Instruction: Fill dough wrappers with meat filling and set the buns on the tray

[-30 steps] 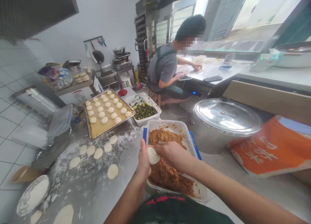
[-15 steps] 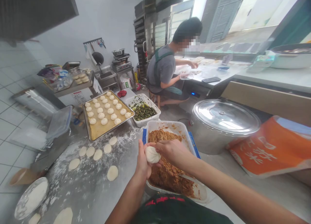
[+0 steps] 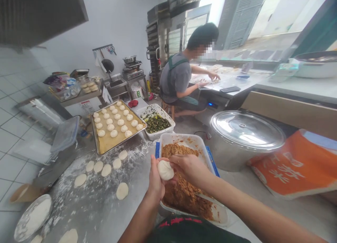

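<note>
over one filling tub (image 3: 181, 139): left hand (image 3: 155, 181), right hand (image 3: 188, 167), grips closed on one bun (image 3: 165, 170).

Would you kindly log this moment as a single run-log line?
left hand: cups dough bun | right hand: pinches its top | below: filling tub | nearby: dough rounds, tray of buns

My feed shows a floured steel worktop (image 3: 100, 208) bearing flat dough rounds (image 3: 122, 190), a flour bowl (image 3: 33, 218) near left and a baking tray (image 3: 105, 146) of buns (image 3: 114, 133) behind. Right of the tray sit a tub of chopped greens (image 3: 168, 117), a tub of brown filling (image 3: 184, 137), a lidded steel pot (image 3: 244, 137) and an orange sack (image 3: 292, 165).
</note>
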Demonstrator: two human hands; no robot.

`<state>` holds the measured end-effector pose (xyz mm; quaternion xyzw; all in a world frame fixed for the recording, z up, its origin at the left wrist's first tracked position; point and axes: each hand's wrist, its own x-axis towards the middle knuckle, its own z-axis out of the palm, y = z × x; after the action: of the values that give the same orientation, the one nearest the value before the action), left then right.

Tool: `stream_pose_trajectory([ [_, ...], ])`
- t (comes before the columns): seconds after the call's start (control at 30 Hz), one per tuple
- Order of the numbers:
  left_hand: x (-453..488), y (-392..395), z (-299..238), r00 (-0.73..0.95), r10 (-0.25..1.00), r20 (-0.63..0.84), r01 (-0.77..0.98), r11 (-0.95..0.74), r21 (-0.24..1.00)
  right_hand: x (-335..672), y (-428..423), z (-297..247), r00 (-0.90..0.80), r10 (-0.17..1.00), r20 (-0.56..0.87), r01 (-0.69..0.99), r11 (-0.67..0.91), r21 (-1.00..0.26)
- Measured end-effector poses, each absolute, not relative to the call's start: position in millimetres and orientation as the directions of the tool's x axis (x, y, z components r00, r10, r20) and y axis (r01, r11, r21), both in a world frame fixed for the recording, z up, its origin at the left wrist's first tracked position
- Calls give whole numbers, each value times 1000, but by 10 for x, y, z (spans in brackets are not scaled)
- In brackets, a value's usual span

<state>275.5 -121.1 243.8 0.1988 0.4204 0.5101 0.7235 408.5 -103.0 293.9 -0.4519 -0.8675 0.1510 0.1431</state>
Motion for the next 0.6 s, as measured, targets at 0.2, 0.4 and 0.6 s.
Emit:
stream_pose_trajectory([
  [0.2,2801,-1182,2389,92,882,-461,-509,440,740,4016,-1057,2909,-547,835,66,767,531,-361],
  [0.4,2760,-1202,2541,247,866,-435,-545,495,677,4051,-1059,2972,-499,860,104,768,495,-407],
  [0.6,2775,-1220,2534,155,899,-410,-518,427,741,4087,-1104,2987,-517,842,157,698,520,-493],
])
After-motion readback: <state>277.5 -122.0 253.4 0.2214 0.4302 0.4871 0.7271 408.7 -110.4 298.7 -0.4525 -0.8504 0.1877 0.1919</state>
